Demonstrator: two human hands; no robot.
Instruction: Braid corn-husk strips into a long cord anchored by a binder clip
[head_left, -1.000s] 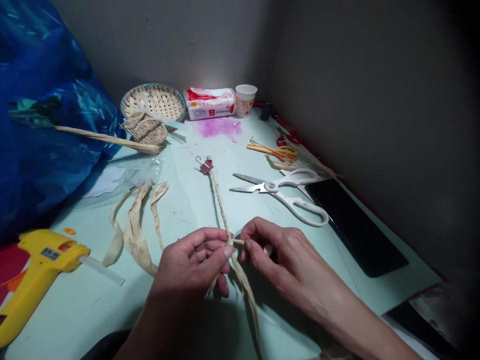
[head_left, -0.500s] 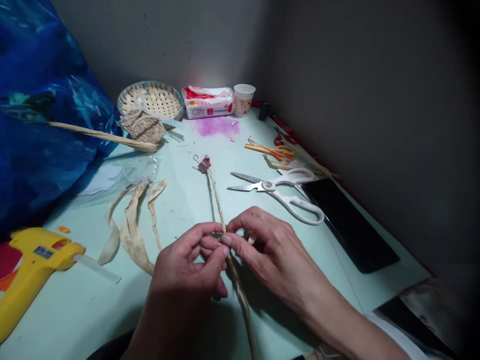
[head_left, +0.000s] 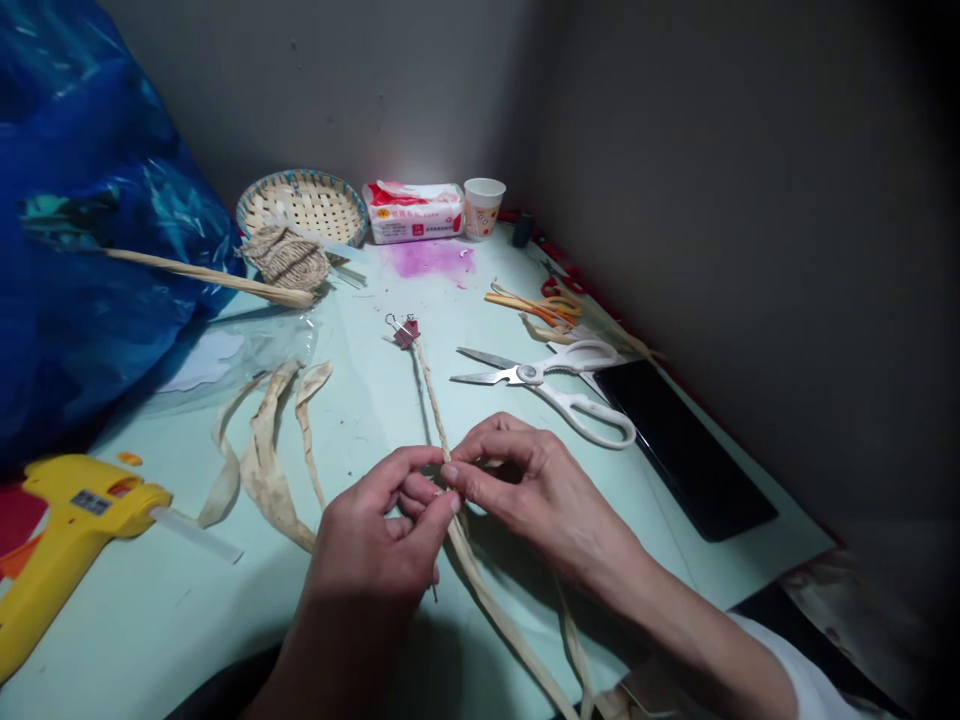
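A thin braided cord (head_left: pixel 429 392) of pale dried fibre runs down the table from a dark red binder clip (head_left: pixel 406 333). My left hand (head_left: pixel 394 520) pinches the cord's lower end from the left. From the right, my right hand (head_left: pixel 517 480) pinches the same spot with thumb and forefinger, so the fingertips of both hands nearly touch. Loose fibre strands (head_left: pixel 499 615) trail from below the hands toward the bottom edge. White-handled scissors (head_left: pixel 531 374) lie with blades apart, beyond my right hand.
Left: yellow glue gun (head_left: pixel 82 520), dried husk strips (head_left: pixel 270 470), blue plastic bag (head_left: pixel 90 300). Back: woven basket (head_left: pixel 304 205), twine bundle (head_left: pixel 289 260), tissue pack (head_left: pixel 415 215), paper cup (head_left: pixel 484 208). Right: black phone (head_left: pixel 682 450), orange-handled scissors (head_left: pixel 536 308).
The loose strands below my hands have spread apart, one now hanging under my right wrist. My right hand has shifted slightly left, and both hands still pinch the cord. The view has moved slightly.
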